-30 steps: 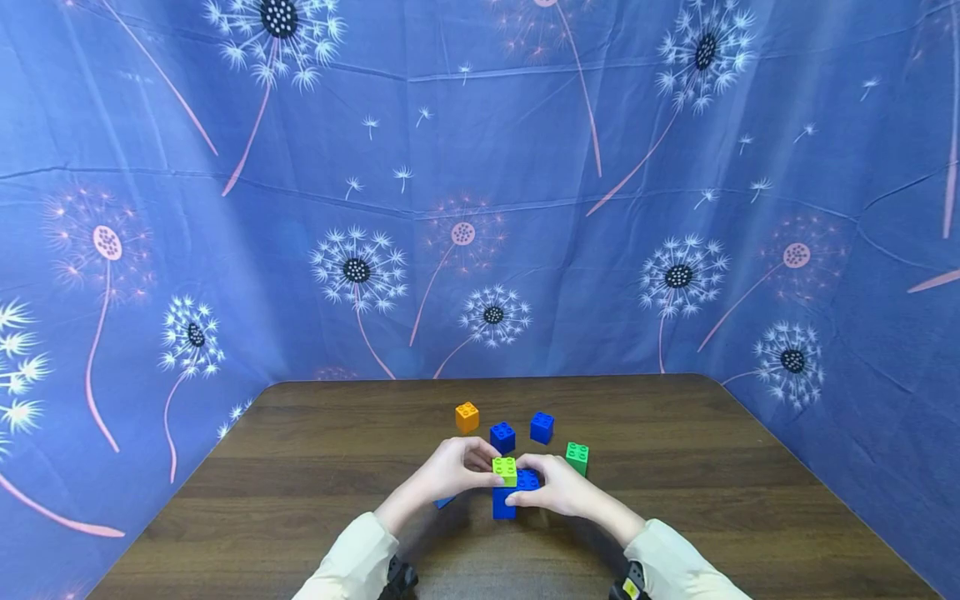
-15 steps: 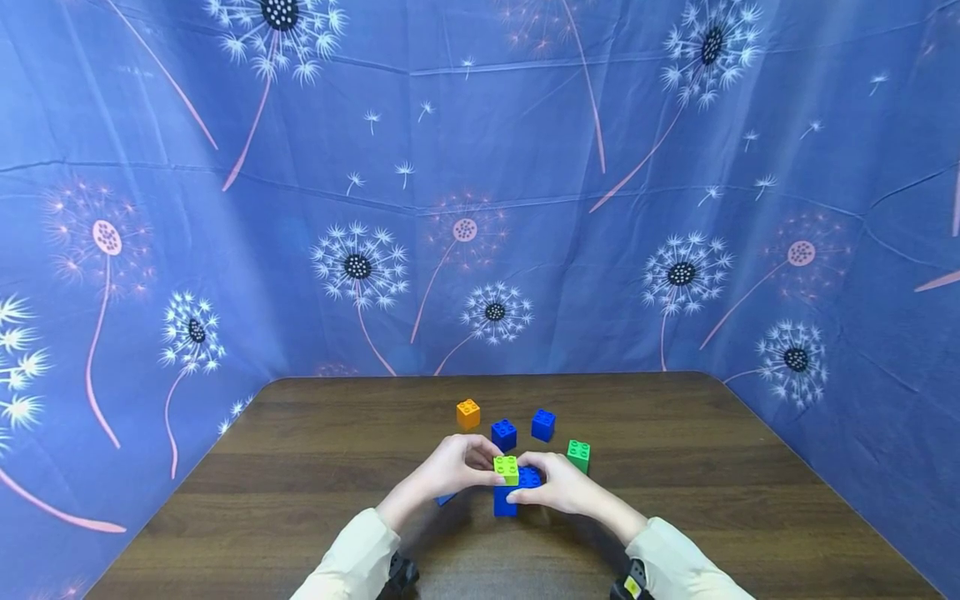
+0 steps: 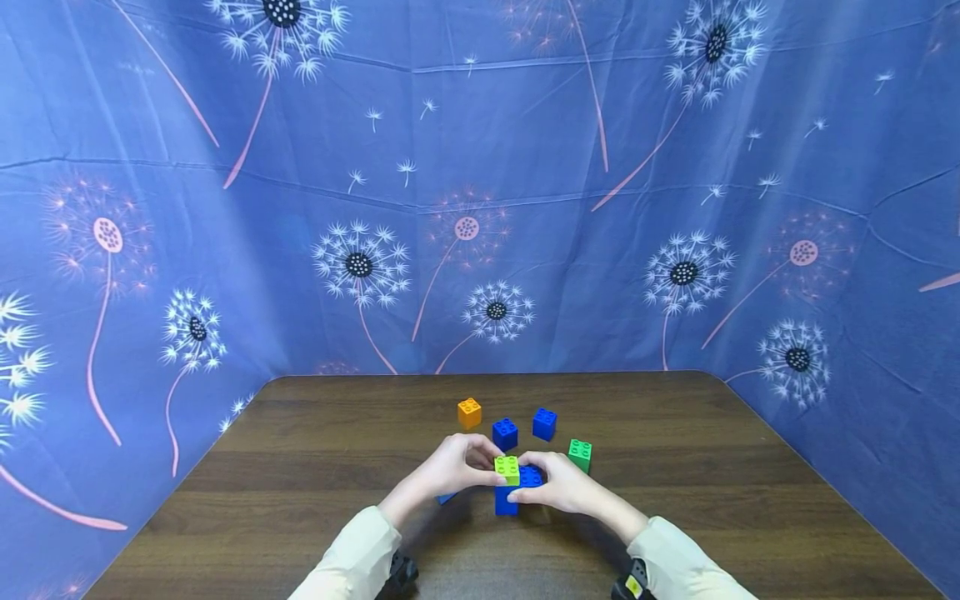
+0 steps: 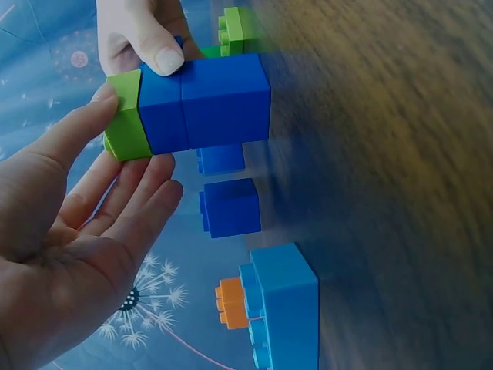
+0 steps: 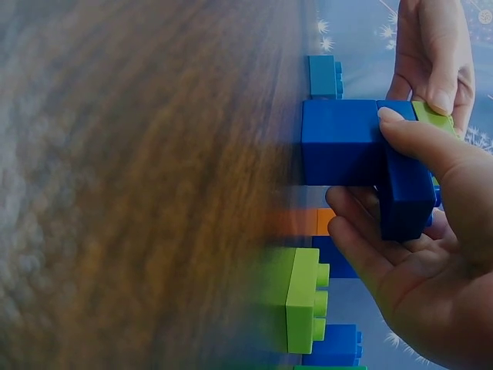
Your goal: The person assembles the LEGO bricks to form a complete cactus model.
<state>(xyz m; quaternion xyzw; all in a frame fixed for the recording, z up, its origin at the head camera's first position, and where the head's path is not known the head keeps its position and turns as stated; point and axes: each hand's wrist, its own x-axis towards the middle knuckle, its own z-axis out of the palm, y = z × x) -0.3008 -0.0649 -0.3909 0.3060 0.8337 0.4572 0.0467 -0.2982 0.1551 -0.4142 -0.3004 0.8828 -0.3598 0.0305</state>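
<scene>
A person's left hand (image 3: 450, 469) and right hand (image 3: 558, 487) met over a small tower of plastic building bricks (image 3: 507, 492) standing on the dark wooden counter (image 3: 300, 475), near its front middle. The left fingertips pinched the lime-green top brick (image 3: 507, 468); the right hand's fingers and thumb curled round the blue brick (image 3: 529, 477) beneath it. Behind stood an orange brick (image 3: 469, 412), two loose blue bricks (image 3: 505, 433) and a green brick (image 3: 579, 454), against blue dandelion-print cloth (image 3: 480, 183).

Dark wooden table (image 3: 300, 483), blue dandelion-print cloth backdrop (image 3: 525, 208)
</scene>
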